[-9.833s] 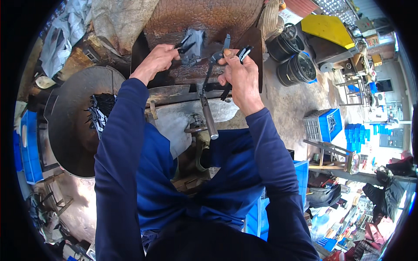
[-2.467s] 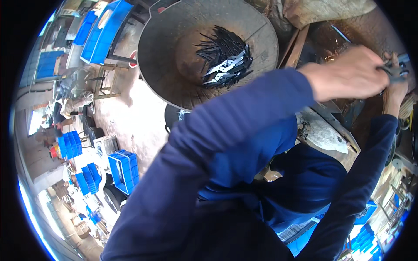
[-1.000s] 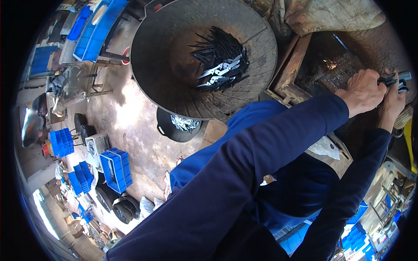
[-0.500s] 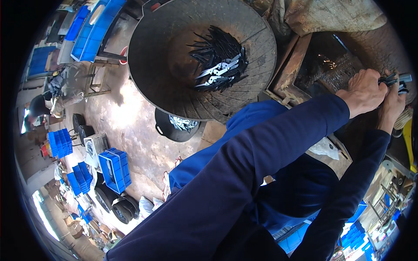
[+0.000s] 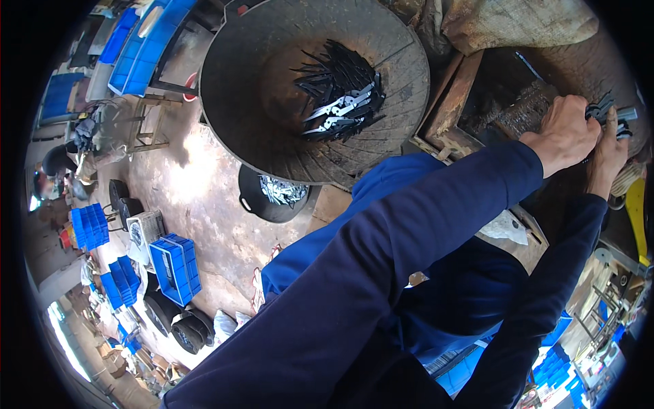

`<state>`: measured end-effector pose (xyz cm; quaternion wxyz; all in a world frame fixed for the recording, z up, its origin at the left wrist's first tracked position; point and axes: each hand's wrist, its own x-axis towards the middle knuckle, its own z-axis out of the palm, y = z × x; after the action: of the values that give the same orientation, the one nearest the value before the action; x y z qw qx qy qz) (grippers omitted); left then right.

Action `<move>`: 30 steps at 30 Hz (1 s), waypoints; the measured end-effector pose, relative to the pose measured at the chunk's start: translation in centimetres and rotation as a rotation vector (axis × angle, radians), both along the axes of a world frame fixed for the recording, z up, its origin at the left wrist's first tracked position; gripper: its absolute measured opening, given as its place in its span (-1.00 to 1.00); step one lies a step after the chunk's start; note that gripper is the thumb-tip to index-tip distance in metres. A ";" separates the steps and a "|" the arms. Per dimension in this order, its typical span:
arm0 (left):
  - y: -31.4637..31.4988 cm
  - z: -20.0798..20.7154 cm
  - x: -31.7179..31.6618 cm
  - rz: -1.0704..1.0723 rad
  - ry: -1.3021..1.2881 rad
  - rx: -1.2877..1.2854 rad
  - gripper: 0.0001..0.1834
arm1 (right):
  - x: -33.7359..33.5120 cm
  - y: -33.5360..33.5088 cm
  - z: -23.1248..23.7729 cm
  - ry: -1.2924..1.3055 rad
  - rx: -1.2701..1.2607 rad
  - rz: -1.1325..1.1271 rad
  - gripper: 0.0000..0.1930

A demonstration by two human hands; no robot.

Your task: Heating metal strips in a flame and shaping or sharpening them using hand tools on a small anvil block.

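At the far right both my hands are together over a dark, grimy work area. My left hand (image 5: 567,131) is curled closed, palm down, against a cluster of grey metal pieces (image 5: 599,109). Close beside it my right hand (image 5: 608,158) reaches up to the same cluster, fingers bent in around it. A short, shiny metal cylinder (image 5: 627,114) sticks out past the right fingers. What lies inside either grip is mostly hidden. To the left, a large round dark pan (image 5: 255,116) holds a heap of flat black and silver metal parts (image 5: 340,102).
A wooden-framed trough (image 5: 453,109) with dark grit adjoins the pan. Beneath the pan stands a black bucket (image 5: 272,211) of silver pieces. Blue crates (image 5: 176,269) stand on the floor at left. A yellow curved part (image 5: 637,221) is near my right forearm. Sacking (image 5: 518,27) hangs above.
Orange sparks in the trough have gone. My left hand has tilted slightly, and more of the grey metal pieces shows. The whole view has shifted a little.
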<state>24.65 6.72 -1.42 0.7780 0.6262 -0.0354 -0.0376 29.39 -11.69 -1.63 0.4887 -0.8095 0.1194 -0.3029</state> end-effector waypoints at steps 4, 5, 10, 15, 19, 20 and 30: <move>0.3 0.9 -0.7 0.018 -0.041 0.000 -0.71 | 0.1 0.1 0.3 0.079 -0.185 -0.097 -0.63; 0.4 1.2 -0.9 0.038 -0.062 -0.001 -0.71 | 0.1 0.4 0.3 0.036 0.017 -0.037 -0.59; 1.8 1.8 -0.9 0.029 -0.091 -0.009 -0.70 | -4.2 2.7 1.2 0.005 0.194 0.074 -0.72; 2.8 1.4 -0.3 0.023 -0.209 0.167 -0.66 | -12.7 5.0 3.7 0.184 0.227 0.328 -0.74; 3.8 0.1 0.6 -0.040 -0.420 0.373 -0.64 | -19.1 5.1 3.8 0.361 0.111 0.422 -0.76; 3.7 -0.3 0.4 -0.108 -0.174 0.242 -0.65 | -20.4 5.1 3.3 0.373 0.116 0.492 -0.74; 4.2 -2.9 1.5 -0.281 -0.376 0.906 -0.59 | -26.1 5.3 -1.1 0.324 -0.456 0.768 -0.56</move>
<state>26.11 10.92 -4.36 0.3961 0.8857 -0.2390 -0.0401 3.31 -6.35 -2.68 0.3503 -0.9185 -0.1832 0.0115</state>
